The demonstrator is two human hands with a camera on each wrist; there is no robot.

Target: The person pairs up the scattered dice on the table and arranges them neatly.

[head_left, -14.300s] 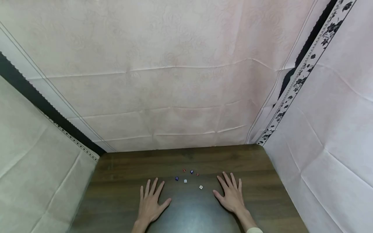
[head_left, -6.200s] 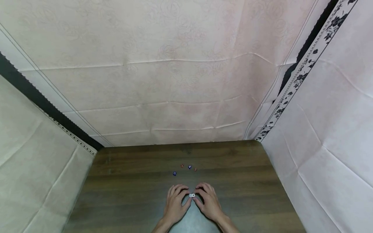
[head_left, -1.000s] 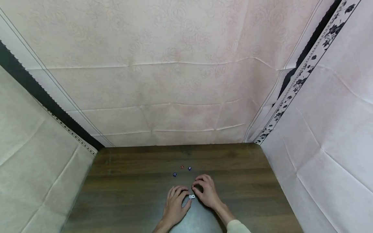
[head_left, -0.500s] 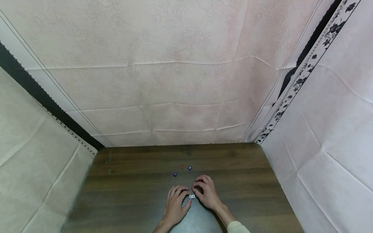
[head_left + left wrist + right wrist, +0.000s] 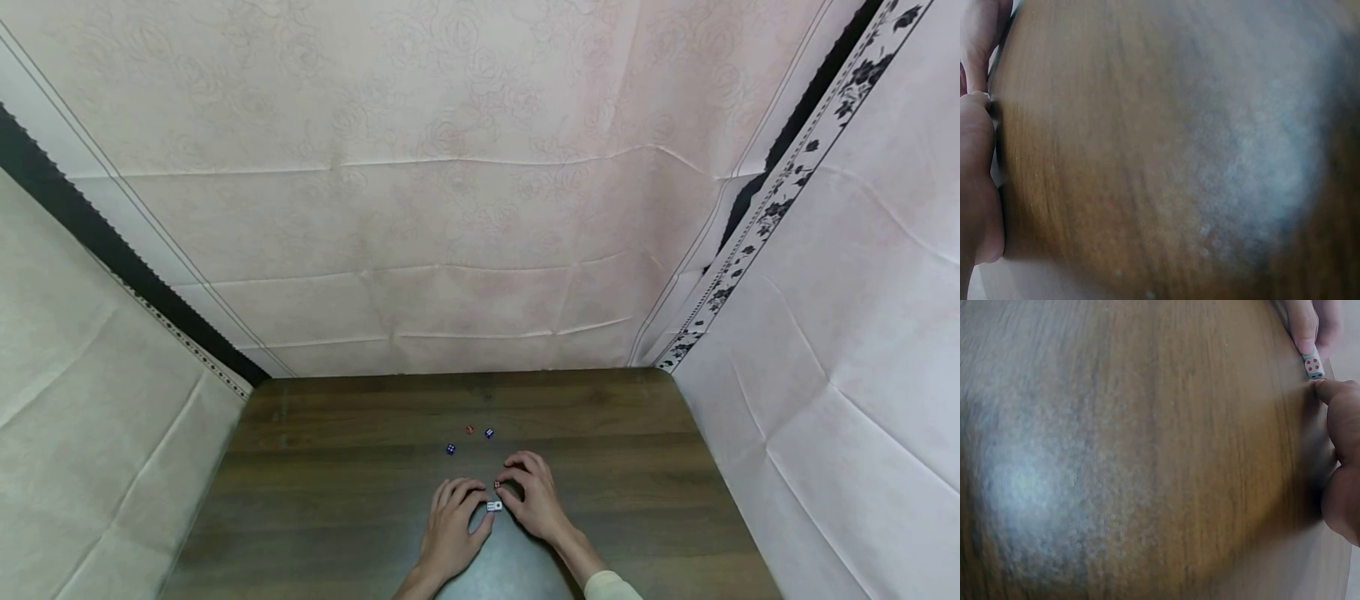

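Note:
Two white dice sit side by side on the table, with the thumb and index finger of my left hand pinching them at their left end. Just beyond them, my right hand pinches a small red die between thumb and index finger. In the right wrist view a white die with red pips shows at the left fingertips, near the right thumb. The red die is hidden there. The left wrist view catches only parts of both hands, and the dice are mostly out of sight.
Farther back on the wooden table lie another red die, a blue die and a second blue die. Pale cloth hangs behind the table's far edge and along both sides.
Over the span, the white dice came together between the hands and one red die left the back group for my right hand. In the last second the red die edged nearer the white ones.

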